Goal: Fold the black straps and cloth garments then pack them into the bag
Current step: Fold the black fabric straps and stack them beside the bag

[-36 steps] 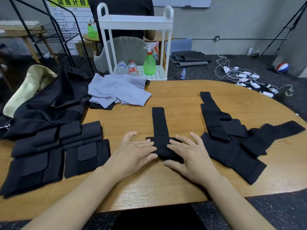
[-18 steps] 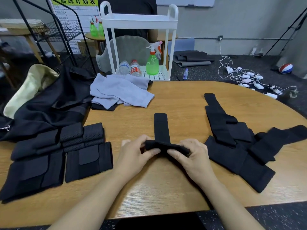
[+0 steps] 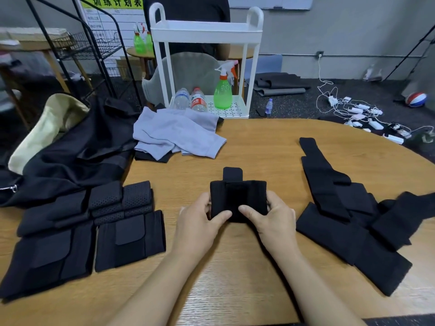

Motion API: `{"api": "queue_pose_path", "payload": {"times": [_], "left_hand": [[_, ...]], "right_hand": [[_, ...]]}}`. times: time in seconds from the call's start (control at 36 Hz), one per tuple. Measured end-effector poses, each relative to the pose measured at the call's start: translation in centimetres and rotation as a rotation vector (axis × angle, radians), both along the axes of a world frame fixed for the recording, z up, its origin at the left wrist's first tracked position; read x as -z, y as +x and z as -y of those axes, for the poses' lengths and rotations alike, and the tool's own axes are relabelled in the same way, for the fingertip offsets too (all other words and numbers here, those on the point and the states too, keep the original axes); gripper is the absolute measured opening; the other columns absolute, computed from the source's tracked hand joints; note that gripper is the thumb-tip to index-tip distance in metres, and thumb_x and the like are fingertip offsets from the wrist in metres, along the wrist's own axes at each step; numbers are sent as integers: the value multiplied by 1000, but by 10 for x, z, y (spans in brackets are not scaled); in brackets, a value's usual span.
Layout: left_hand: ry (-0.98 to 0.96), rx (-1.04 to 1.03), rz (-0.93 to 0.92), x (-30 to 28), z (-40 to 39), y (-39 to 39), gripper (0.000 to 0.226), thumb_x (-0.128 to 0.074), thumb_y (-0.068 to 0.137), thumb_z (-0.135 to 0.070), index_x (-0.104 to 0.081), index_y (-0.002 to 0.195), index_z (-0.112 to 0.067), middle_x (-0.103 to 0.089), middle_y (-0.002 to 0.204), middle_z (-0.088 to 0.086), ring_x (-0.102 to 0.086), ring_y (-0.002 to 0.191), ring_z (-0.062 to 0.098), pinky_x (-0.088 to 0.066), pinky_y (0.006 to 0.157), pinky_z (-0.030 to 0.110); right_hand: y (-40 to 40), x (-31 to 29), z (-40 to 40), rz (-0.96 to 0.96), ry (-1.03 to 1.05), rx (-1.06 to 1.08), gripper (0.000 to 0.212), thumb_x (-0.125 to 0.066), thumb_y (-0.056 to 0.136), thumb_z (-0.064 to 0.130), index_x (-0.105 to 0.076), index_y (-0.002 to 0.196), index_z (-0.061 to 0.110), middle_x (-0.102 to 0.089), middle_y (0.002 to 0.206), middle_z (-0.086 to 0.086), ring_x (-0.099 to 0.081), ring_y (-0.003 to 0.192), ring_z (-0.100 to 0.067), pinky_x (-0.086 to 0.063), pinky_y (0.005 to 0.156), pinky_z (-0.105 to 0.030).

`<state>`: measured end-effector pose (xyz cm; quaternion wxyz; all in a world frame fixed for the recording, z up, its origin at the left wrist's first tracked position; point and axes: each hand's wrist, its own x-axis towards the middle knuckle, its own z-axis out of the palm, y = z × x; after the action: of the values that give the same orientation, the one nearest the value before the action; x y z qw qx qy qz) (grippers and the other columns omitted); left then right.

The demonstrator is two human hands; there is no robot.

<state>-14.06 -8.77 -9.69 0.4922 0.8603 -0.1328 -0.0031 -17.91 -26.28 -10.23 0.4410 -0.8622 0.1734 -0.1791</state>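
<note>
Left hand: my left hand (image 3: pixel 200 222) grips the left side of the folded strap (image 3: pixel 237 200), thumb on top, the other fingers curled under it.
Right hand: my right hand (image 3: pixel 270 220) grips the right side of the same strap, thumb on its front face.
Folded strap: I hold it near the front edge of the table (image 3: pixel 259 147), about in the middle; a short tab stands out at its far edge. I think it is lifted a little from the wood, but I cannot tell for sure.
Folded pile: the finished black straps (image 3: pixel 82 229) lie by the left edge of the table.
Loose straps: the unfolded ones (image 3: pixel 348 208) lie crossed over each other toward the right edge.
Grey cloth: a crumpled grey garment (image 3: pixel 176 135) lies at the far edge.
Bag: the black bag (image 3: pixel 77 151) is at the far left corner.
</note>
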Motion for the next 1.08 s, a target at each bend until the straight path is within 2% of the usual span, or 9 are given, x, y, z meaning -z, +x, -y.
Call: {"api": "queue_pose_path", "payload": {"times": [0.06, 0.19, 0.39, 0.5, 0.58, 0.75, 0.83, 0.94, 1.08], "left_hand": [[8, -9, 6, 0, 0, -1, 45, -55, 68, -73, -53, 106, -51, -68, 92, -26, -61, 103, 14, -54, 84, 39], [75, -26, 52, 0, 1, -2, 48, -56, 72, -69, -47, 116, -53, -68, 88, -23, -64, 93, 10, -55, 78, 36], [206, -31, 69, -3, 2, -7, 83, -64, 84, -55, -17, 151, -42, -57, 74, -13, -58, 85, 15, -52, 72, 31], [354, 7, 149, -15, 0, -19, 54, -55, 93, -51, -42, 144, -37, -62, 97, -15, -53, 99, 11, -37, 94, 26], [422, 31, 162, -17, -3, -28, 48, -48, 96, -54, -47, 141, -37, -66, 114, -14, -51, 110, 5, -25, 95, 21], [510, 42, 197, -15, -11, -43, 49, -45, 94, -60, -51, 138, -40, -65, 108, -18, -47, 107, 5, -24, 96, 26], [491, 8, 251, -12, -16, -50, 45, -52, 90, -62, -60, 129, -40, -49, 91, -18, -40, 97, 7, -24, 85, 28], [451, 51, 346, -12, -20, -53, 50, -45, 84, -64, -69, 115, -33, -52, 124, -13, -40, 122, 11, -23, 95, 32], [526, 182, 343, -16, -27, -57, 57, -27, 87, -66, -56, 122, -31, -40, 151, -15, -26, 142, -2, -2, 114, 27]], "right_hand": [[2, 1, -1, -12, -20, 12, 55, -57, 60, 79, -55, 102, 44, -68, 89, 14, -60, 95, -19, -48, 83, -36], [-2, -12, -8, -52, -158, 56, 44, -70, 75, 60, -56, 114, 42, -63, 101, 14, -53, 101, -14, -19, 74, -25], [-13, -18, -13, -86, -233, 37, 55, -68, 80, 56, -50, 130, 43, -59, 101, 13, -46, 99, -9, -18, 82, -23], [-24, -24, -15, -169, -284, 40, 71, -64, 82, 59, -38, 144, 34, -56, 115, 3, -39, 98, -10, -22, 87, -23], [-34, -30, -16, -211, -383, 10, 75, -57, 84, 65, -32, 147, 33, -56, 120, 3, -45, 111, -14, -24, 89, -25], [-51, -29, -19, -130, -668, 12, 68, -57, 79, 67, -58, 131, 23, -49, 73, 9, -52, 84, -22, -34, 73, -35], [-57, -19, -17, 27, -825, 66, 60, -60, 76, 64, -67, 116, 19, -61, 84, -2, -53, 83, -26, -37, 67, -36], [-62, -15, -17, 129, -960, -182, 40, -45, 89, 43, -67, 118, 25, -63, 124, -1, -47, 118, -24, -30, 86, -43], [-67, -15, -17, 79, -896, -344, 38, -39, 92, 36, -69, 115, 28, -66, 124, 6, -57, 117, -18, -28, 90, -42]]}}
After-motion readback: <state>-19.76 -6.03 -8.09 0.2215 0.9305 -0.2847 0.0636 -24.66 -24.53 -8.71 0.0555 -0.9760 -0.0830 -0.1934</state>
